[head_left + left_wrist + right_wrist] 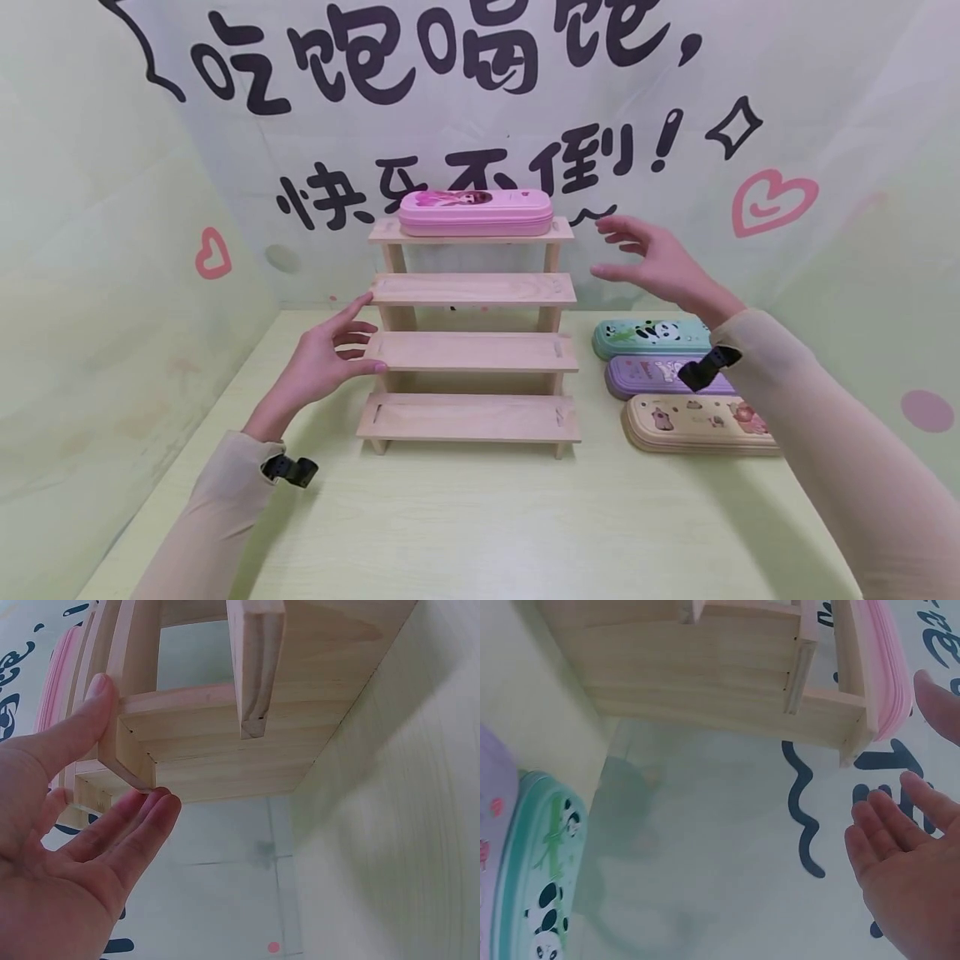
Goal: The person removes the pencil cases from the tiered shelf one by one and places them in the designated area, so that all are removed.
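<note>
A stepped wooden rack (472, 354) stands in the middle of the table. A pink pencil case (476, 215) lies lengthwise on its top tier. My left hand (322, 354) holds the rack's left end, thumb against the front of a lower tier and fingers at the tier ends; the left wrist view shows a board end between thumb and fingers (146, 825). To the right of the top tier, my right hand (656, 262) hovers apart from the pink case, its fingers spread from the thumb. Nothing is in that hand (907, 855) in the right wrist view.
Right of the rack, a green panda pencil case (652, 333), a purple one (637, 375) and a cream one (690, 423) lie in a column, partly behind my right forearm. A printed wall sheet (465, 125) hangs close behind the rack, and side sheets flank the table (480, 525).
</note>
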`<action>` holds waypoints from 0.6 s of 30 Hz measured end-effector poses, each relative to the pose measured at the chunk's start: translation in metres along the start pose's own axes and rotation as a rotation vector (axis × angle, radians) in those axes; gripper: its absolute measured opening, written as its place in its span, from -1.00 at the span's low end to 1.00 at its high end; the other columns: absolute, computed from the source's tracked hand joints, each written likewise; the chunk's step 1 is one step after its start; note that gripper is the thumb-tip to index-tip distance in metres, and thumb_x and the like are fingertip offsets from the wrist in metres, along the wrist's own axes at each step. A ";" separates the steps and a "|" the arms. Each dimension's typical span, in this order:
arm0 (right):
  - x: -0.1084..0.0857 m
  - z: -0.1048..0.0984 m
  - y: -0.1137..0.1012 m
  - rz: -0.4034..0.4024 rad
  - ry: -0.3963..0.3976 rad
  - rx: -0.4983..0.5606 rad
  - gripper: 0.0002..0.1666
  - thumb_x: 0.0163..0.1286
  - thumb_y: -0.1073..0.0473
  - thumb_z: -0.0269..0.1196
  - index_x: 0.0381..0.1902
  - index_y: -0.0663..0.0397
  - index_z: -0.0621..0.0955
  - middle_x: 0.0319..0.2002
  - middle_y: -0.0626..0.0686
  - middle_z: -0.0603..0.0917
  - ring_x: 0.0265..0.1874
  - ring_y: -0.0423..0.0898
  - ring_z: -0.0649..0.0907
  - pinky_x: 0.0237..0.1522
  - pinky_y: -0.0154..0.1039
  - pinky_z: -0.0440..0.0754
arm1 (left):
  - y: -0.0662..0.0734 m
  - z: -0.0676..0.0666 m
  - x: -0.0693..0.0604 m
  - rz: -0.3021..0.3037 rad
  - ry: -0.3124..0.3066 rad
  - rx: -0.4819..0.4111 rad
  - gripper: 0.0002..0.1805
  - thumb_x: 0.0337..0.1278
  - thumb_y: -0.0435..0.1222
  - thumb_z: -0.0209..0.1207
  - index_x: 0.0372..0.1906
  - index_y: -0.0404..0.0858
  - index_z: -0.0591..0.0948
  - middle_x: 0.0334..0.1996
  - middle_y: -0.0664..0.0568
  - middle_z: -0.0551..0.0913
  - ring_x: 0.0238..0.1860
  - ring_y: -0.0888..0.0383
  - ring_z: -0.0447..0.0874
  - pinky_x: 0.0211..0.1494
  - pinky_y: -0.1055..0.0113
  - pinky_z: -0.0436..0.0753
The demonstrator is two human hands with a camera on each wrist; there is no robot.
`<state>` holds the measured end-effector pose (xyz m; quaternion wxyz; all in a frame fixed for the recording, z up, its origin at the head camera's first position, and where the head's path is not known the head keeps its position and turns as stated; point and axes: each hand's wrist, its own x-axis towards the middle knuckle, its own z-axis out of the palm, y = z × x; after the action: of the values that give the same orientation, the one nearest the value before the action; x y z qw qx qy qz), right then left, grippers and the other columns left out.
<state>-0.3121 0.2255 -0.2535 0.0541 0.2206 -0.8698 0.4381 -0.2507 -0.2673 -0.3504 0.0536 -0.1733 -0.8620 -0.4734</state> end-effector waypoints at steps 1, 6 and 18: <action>0.004 0.001 -0.002 0.001 0.000 0.000 -0.11 0.37 0.09 0.51 0.56 0.11 0.39 0.46 0.12 0.45 0.41 0.10 0.42 0.55 0.13 0.32 | 0.000 0.000 0.000 0.001 0.000 0.000 0.23 -0.06 -0.38 0.64 0.68 0.21 0.20 0.21 -0.22 0.64 0.22 -0.20 0.64 0.23 0.07 0.73; 0.023 0.006 -0.014 0.000 0.000 0.015 -0.07 0.36 0.06 0.52 0.57 0.12 0.37 0.47 0.15 0.44 0.42 0.11 0.41 0.56 0.09 0.32 | -0.001 -0.002 -0.002 0.001 0.004 0.008 0.23 -0.05 -0.37 0.64 0.68 0.22 0.20 0.21 -0.21 0.65 0.22 -0.15 0.66 0.23 0.07 0.73; 0.058 0.015 -0.026 0.010 0.007 0.052 -0.04 0.39 0.04 0.48 0.60 0.18 0.32 0.53 0.19 0.38 0.48 0.18 0.37 0.57 0.10 0.31 | 0.000 -0.001 -0.001 0.006 0.012 -0.019 0.22 -0.06 -0.40 0.64 0.68 0.18 0.23 0.19 -0.22 0.65 0.21 -0.17 0.66 0.21 0.19 0.74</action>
<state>-0.3511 0.1804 -0.2267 0.0492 0.2162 -0.8590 0.4614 -0.2500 -0.2681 -0.3506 0.0587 -0.1732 -0.8566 -0.4825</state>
